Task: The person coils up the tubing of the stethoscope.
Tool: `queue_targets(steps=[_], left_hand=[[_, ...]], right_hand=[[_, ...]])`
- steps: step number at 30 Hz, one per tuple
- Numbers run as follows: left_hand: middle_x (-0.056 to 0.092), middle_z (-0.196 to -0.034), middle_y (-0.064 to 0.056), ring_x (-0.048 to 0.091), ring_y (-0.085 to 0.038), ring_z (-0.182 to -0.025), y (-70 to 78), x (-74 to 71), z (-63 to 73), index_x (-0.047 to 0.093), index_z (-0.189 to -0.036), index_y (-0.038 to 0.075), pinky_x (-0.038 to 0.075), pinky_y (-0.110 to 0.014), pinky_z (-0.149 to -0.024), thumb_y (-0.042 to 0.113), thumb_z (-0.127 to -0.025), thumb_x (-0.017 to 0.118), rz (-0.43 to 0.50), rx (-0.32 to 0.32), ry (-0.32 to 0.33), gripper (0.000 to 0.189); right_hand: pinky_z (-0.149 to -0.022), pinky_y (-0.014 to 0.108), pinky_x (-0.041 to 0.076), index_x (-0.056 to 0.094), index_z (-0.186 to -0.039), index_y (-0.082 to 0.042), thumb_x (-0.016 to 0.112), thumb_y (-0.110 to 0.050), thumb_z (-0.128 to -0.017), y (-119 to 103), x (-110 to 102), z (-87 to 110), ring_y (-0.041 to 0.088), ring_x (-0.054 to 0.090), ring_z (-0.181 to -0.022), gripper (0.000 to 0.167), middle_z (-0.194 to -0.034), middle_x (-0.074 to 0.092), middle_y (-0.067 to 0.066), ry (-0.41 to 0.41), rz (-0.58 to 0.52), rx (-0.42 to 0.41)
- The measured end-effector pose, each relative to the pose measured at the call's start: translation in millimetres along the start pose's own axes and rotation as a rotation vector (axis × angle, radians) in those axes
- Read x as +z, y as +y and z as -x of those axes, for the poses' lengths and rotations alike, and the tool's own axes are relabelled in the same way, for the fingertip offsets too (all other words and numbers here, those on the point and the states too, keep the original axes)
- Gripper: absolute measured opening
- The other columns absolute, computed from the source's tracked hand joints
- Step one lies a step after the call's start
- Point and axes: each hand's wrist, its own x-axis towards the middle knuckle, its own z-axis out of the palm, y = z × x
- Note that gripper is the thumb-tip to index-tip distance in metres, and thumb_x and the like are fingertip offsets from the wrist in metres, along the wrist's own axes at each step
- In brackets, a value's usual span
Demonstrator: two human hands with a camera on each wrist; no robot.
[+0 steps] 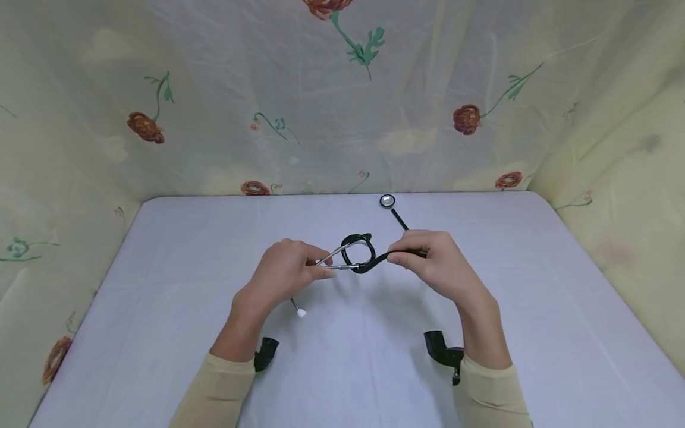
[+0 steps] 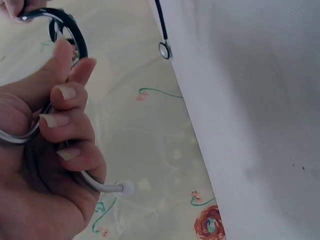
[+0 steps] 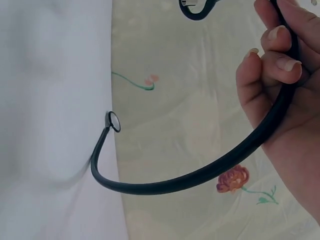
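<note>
A stethoscope with black tubing [image 3: 200, 176] and metal ear tubes [image 1: 342, 267] is held above the table between both hands. My left hand [image 1: 280, 270] grips the ear tubes, its fingers curled round them in the left wrist view. One white ear tip [image 2: 128, 187] sticks out below that hand. Between the hands, the tubing makes a small loop [image 1: 360, 270]. My right hand [image 1: 439, 261] holds the tubing to the right of this loop. From there the tube hangs in a curve to the round chest piece [image 1: 387, 201], near the table's far edge.
A white-covered table [image 1: 342, 368] lies under the hands. Behind and beside it hangs a pale curtain [image 1: 214, 71] printed with flowers. A black curved piece [image 1: 266, 355] shows at the left wrist, and another black piece [image 1: 442, 351] at the right wrist.
</note>
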Motion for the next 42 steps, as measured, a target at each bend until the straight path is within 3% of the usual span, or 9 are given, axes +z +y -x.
queue_targets(steps=[7,10,14,18,21,26,33,38,42], left_hand=[[0.071,-0.075,0.011,0.048,-0.010,-0.064,10.6,-1.6,4.1,0.080,-0.100,0.027,0.037,-0.026,-0.058,0.036,-0.085,0.078,0.096,0.007,-0.131,0.017],[0.063,-0.067,0.012,0.043,-0.010,-0.062,13.3,-2.0,5.3,0.080,-0.097,0.030,0.033,-0.026,-0.056,0.034,-0.085,0.078,0.166,0.023,-0.198,0.013],[0.052,-0.059,0.006,0.041,-0.010,-0.057,15.3,-2.9,7.0,0.079,-0.091,0.033,0.030,-0.026,-0.052,0.031,-0.086,0.078,0.262,0.063,-0.290,0.006],[0.060,-0.061,0.007,0.045,-0.009,-0.055,16.9,-4.0,8.2,0.078,-0.093,0.035,0.032,-0.026,-0.052,0.030,-0.086,0.078,0.312,0.119,-0.352,0.008],[0.057,-0.058,0.007,0.045,-0.009,-0.054,18.1,-4.4,8.8,0.078,-0.093,0.035,0.033,-0.025,-0.053,0.030,-0.087,0.077,0.337,0.158,-0.385,0.008],[0.049,-0.053,0.007,0.045,-0.009,-0.053,20.2,-4.8,10.0,0.078,-0.093,0.034,0.033,-0.025,-0.052,0.030,-0.087,0.077,0.385,0.194,-0.416,0.008],[0.044,-0.053,0.005,0.044,-0.012,-0.052,25.1,-6.5,12.0,0.079,-0.093,0.035,0.034,-0.026,-0.051,0.029,-0.086,0.078,0.472,0.215,-0.443,0.010],[0.044,-0.053,0.006,0.043,-0.012,-0.052,27.0,-8.2,13.0,0.079,-0.094,0.034,0.036,-0.025,-0.051,0.029,-0.086,0.077,0.493,0.239,-0.445,0.009],[0.045,-0.054,0.005,0.044,-0.012,-0.052,26.5,-10.0,13.5,0.078,-0.093,0.033,0.037,-0.025,-0.051,0.026,-0.087,0.077,0.520,0.261,-0.425,0.010]], right_hand=[[-0.059,0.023,0.043,0.078,-0.087,-0.009,0.076,-0.010,-0.087,3.6,-3.0,1.8,0.011,0.050,-0.066,0.002,-0.077,0.064,0.000,0.064,-0.052,-0.074],[-0.059,0.024,0.042,0.077,-0.087,-0.006,0.077,-0.009,-0.085,3.3,-4.1,2.0,0.011,0.049,-0.066,0.004,-0.076,0.065,-0.002,0.074,-0.084,-0.079],[-0.061,0.024,0.043,0.077,-0.085,-0.005,0.079,-0.008,-0.083,3.1,-4.6,2.3,0.012,0.051,-0.068,0.004,-0.077,0.067,-0.003,0.066,-0.136,-0.081],[-0.062,0.025,0.046,0.076,-0.084,-0.005,0.079,-0.004,-0.081,2.7,-5.0,2.8,0.014,0.054,-0.069,0.004,-0.077,0.068,-0.002,0.040,-0.198,-0.087],[-0.063,0.025,0.047,0.076,-0.085,-0.006,0.079,-0.003,-0.081,2.1,-5.1,2.7,0.014,0.056,-0.071,0.006,-0.078,0.068,0.000,0.006,-0.241,-0.087],[-0.063,0.025,0.047,0.076,-0.085,-0.008,0.076,-0.001,-0.083,3.2,-4.0,2.4,0.014,0.057,-0.072,0.007,-0.079,0.067,0.001,-0.066,-0.309,-0.086],[-0.064,0.025,0.046,0.075,-0.086,-0.001,0.073,0.001,-0.085,8.6,3.2,0.5,0.013,0.055,-0.072,0.003,-0.080,0.067,-0.002,-0.134,-0.451,-0.109],[-0.067,0.026,0.048,0.073,-0.090,0.004,0.074,-0.007,-0.087,9.0,8.3,-2.3,0.012,0.054,-0.075,0.011,-0.082,0.067,-0.003,-0.189,-0.460,-0.105],[-0.068,0.027,0.048,0.075,-0.090,-0.001,0.070,-0.008,-0.091,9.4,8.6,-3.5,0.013,0.055,-0.077,0.008,-0.083,0.067,-0.002,-0.216,-0.454,-0.099]])
